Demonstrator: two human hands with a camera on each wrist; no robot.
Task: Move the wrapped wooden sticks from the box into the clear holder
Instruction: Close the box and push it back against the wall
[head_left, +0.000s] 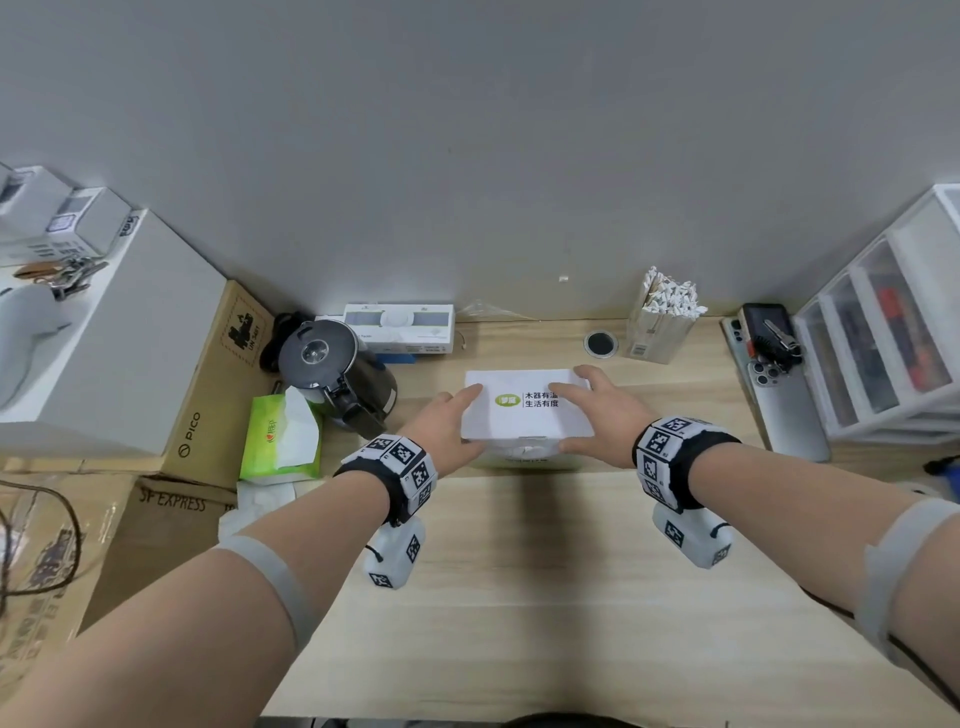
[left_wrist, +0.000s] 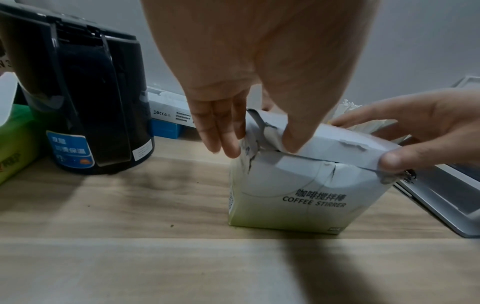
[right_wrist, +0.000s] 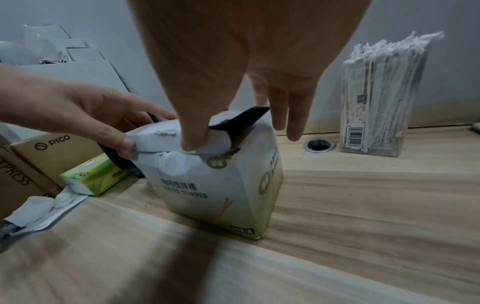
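Note:
A white and green coffee stirrer box (head_left: 524, 423) stands upright mid-desk; its torn lid is down and hides what is inside. My left hand (head_left: 457, 415) holds the lid's left end, fingers (left_wrist: 221, 133) down the side and thumb at the front edge. My right hand (head_left: 587, 410) grips the lid's right end the same way, thumb on the front flap (right_wrist: 194, 142). The clear holder (head_left: 662, 322) stands at the back right by the wall, packed with wrapped wooden sticks (right_wrist: 384, 82), well clear of both hands.
A black kettle (head_left: 332, 369) and a green tissue pack (head_left: 280, 436) sit left of the box. Cardboard boxes (head_left: 208, 395) line the left side. Phones (head_left: 784, 395) and plastic drawers (head_left: 883, 332) are at the right. A cable hole (head_left: 601, 343) lies behind the box.

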